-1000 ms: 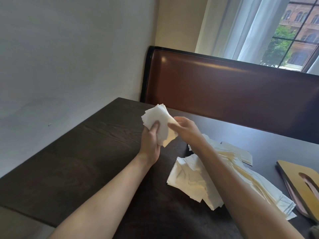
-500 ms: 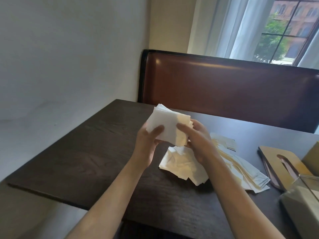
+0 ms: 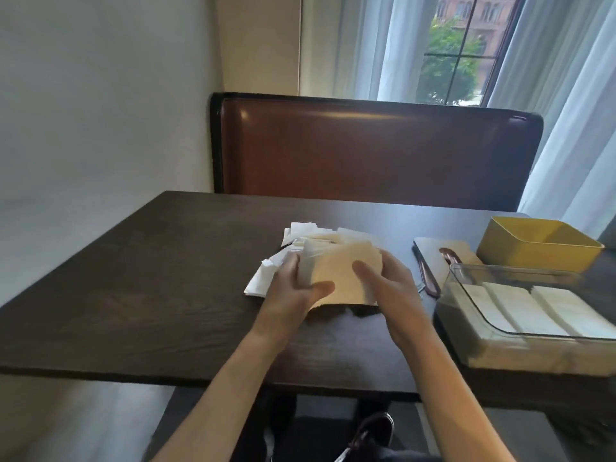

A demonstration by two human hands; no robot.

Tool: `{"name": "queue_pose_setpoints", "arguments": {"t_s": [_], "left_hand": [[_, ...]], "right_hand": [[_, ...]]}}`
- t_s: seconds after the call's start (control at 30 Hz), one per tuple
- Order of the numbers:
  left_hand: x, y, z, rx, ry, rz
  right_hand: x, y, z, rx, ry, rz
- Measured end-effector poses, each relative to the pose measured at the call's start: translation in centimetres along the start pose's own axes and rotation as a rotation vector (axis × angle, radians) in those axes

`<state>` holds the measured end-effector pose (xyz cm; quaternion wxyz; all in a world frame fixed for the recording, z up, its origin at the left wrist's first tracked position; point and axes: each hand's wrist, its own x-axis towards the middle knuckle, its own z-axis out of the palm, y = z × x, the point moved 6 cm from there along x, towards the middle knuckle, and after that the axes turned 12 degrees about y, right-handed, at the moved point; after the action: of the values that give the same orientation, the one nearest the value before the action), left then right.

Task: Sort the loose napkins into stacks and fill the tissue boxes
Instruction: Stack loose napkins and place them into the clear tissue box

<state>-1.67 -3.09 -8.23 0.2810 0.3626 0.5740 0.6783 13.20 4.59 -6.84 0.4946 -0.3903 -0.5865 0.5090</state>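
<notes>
1. Left hand (image 3: 293, 295) grips the stack (image 3: 336, 275) from its left side, thumb across the front.
2. Right hand (image 3: 390, 288) holds the stack's right side; stack's just above the table (image 3: 150, 295).
3. Loose napkins (image 3: 300, 235) lie behind the grip.
4. Right of it: clear box (image 3: 533, 315) with napkins, yellow box (image 3: 536, 245) behind.

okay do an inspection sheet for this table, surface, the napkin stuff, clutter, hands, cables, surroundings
Surface: dark wood table, no spills seen.
Job's things: napkin stack held above a loose pile; clear box holds three rows of napkins; yellow box open, contents not visible; lid with slot lies flat.
Clutter: nothing seen.
Hands: left hand grips the stack; right hand holds its other side.
Cables: nothing seen.
Surroundings: brown bench, window with curtains, plain wall.
</notes>
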Motion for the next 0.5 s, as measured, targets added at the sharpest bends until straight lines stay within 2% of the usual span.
{"name": "queue_pose_setpoints", "arguments": {"t_s": [0.2, 0.3, 0.37, 0.5], "left_hand": [[-1.6, -1.5, 3.3, 0.106, -0.01, 0.097], [-2.8, -2.1, 4.8, 0.232, 0.0, 0.133], [-3.3, -2.5, 5.4, 0.27, 0.038, 0.088], [-4.5, -2.6, 7.1, 0.031, 0.181, -0.042]], "right_hand": [[-1.5, 1.5, -4.0, 0.024, 0.101, -0.048], [-2.0, 3.5, -5.1, 0.084, 0.145, 0.059], [-2.2, 4.4, -5.1, 0.111, 0.219, 0.121], [-2.5, 4.8, -4.6, 0.254, 0.415, 0.132]]}}
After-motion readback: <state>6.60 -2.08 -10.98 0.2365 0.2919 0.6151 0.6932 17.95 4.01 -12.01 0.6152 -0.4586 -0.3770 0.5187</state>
